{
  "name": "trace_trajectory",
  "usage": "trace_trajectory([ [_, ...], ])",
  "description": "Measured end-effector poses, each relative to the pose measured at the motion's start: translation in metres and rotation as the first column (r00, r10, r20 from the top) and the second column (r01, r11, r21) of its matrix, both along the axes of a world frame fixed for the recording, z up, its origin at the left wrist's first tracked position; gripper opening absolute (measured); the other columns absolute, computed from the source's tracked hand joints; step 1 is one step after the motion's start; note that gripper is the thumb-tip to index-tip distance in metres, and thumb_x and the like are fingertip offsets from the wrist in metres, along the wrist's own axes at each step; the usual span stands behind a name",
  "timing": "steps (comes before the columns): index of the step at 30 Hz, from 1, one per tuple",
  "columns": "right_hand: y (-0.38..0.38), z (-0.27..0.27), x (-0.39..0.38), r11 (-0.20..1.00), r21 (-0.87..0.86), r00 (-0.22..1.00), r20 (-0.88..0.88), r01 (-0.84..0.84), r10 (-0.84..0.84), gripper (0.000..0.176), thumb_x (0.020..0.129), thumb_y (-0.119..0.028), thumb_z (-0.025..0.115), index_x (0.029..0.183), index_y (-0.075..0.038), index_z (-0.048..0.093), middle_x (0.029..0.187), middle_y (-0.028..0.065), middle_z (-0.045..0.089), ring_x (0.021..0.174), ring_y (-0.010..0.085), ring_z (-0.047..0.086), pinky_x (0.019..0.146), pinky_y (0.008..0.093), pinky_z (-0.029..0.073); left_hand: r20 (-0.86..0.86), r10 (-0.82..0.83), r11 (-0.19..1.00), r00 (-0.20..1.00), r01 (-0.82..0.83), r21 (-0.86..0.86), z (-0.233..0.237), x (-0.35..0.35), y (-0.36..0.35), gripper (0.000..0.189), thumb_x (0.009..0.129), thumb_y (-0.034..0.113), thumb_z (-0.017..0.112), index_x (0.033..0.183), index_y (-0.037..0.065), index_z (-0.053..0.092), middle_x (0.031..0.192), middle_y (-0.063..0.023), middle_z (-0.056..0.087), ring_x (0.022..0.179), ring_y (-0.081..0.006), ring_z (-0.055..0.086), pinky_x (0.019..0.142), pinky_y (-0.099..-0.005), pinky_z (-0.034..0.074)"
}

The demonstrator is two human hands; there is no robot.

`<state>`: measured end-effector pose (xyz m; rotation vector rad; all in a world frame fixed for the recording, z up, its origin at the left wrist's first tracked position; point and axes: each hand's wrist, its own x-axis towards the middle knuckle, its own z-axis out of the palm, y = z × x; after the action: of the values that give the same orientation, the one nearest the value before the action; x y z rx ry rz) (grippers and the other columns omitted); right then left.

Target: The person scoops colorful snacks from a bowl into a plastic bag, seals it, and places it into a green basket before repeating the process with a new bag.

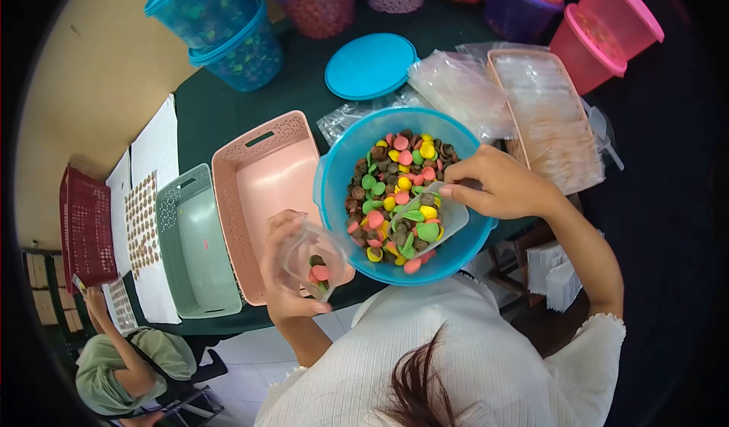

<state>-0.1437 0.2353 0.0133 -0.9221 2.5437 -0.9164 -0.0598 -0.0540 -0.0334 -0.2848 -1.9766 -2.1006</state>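
My left hand (285,275) is wrapped round a clear plastic pouch (307,248), its mouth facing up and a few brown, pink and green candies at the bottom. In my right hand (501,184) is a translucent scoop (453,213), loaded with green, yellow, pink and brown candies. The scoop is tilted over the blue tub (334,222), low against the candies (380,188) inside. These are button-shaped pieces in brown, green, pink and yellow. The pouch is just left of the tub, above the edge of a pink basket (258,169). My right fingers partly hide the scoop's handle.
A green basket (197,252) and sheets with rows of small brown pieces (142,222) lie left. A blue lid (370,66), clear bags (463,93) and a tray of packets (543,108) are beyond the tub. Stacked tubs (243,47) line the back. Another person (133,366) sits left.
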Motion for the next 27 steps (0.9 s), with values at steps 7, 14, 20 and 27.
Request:
trace_trajectory([
  [7,0.000,0.051,-0.023,0.996,-0.023,0.995,0.056,0.082,-0.081,0.024,0.080,-0.021,0.052,0.069,0.001,0.057,0.053,0.0152,0.050,0.045,0.0260,0.047,0.047,0.0349,0.035,-0.107,-0.079,0.960,0.991,0.047,-0.276,0.028,-0.008,0.031,0.085,0.042,0.026,0.084,0.114,-0.001,0.048,0.103,-0.0159,0.050,0.094,-0.0251,0.051,0.081,-0.0339,0.041],
  [14,-0.022,0.098,-0.036,0.986,0.099,0.890,-0.424,-0.134,0.164,0.021,0.076,-0.016,0.054,0.062,0.000,0.054,0.050,0.0122,0.048,0.044,0.0226,0.046,0.051,0.0336,0.032,-0.081,0.121,0.905,0.989,-0.144,-0.400,0.049,-0.007,0.056,0.082,0.042,0.029,0.082,0.113,0.001,0.050,0.102,-0.0133,0.050,0.090,-0.0229,0.051,0.076,-0.0326,0.042],
  [20,-0.047,0.107,-0.014,0.914,0.348,0.682,-0.618,-0.209,0.391,0.015,0.074,-0.017,0.056,0.063,-0.007,0.057,0.057,0.0088,0.055,0.053,0.0231,0.050,0.058,0.0329,0.031,-0.147,0.190,0.833,0.971,-0.239,-0.500,0.055,0.003,0.074,0.075,0.050,0.030,0.081,0.112,0.001,0.050,0.105,-0.0163,0.047,0.097,-0.0288,0.049,0.079,-0.0352,0.043],
  [27,-0.042,0.110,-0.041,0.857,0.382,0.767,-0.410,-0.347,0.493,0.016,0.077,-0.018,0.052,0.066,-0.006,0.058,0.057,0.0088,0.056,0.054,0.0249,0.052,0.059,0.0334,0.032,-0.132,0.316,0.790,0.939,-0.338,-0.512,0.051,0.022,0.084,0.074,0.053,0.033,0.078,0.113,0.001,0.049,0.105,-0.0146,0.047,0.097,-0.0292,0.048,0.083,-0.0373,0.040],
])
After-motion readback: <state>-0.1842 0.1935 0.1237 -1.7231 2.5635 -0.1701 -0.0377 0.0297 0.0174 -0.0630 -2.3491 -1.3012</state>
